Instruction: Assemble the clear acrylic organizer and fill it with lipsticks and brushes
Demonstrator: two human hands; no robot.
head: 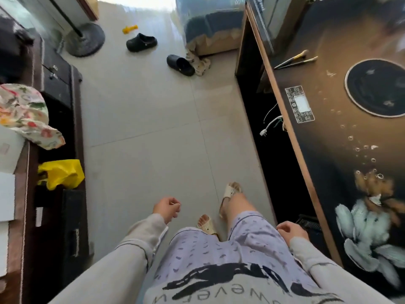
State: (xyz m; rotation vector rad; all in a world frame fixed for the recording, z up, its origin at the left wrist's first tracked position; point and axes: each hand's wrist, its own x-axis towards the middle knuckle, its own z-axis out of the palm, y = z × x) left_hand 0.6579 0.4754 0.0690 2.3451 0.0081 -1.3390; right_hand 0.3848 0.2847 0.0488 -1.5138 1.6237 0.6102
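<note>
Two makeup brushes (pixel 294 59) with pale handles lie side by side near the far left edge of the dark patterned table (pixel 341 137) on my right. No acrylic organizer and no lipsticks show anywhere in the head view. My left hand (pixel 167 209) hangs over the tiled floor with loosely curled fingers and holds nothing. My right hand (pixel 290 231) hangs beside my thigh close to the table's near edge, fingers loosely curled and empty. Both arms wear grey sleeves.
The table has a round black inset (pixel 375 87) and a control panel (pixel 299 104). A dark cabinet (pixel 65 110) with floral cloth (pixel 24 113) and a yellow bag (pixel 61 173) lines the left. Black clogs (pixel 141 42) and a fan base (pixel 85 39) sit on the floor ahead.
</note>
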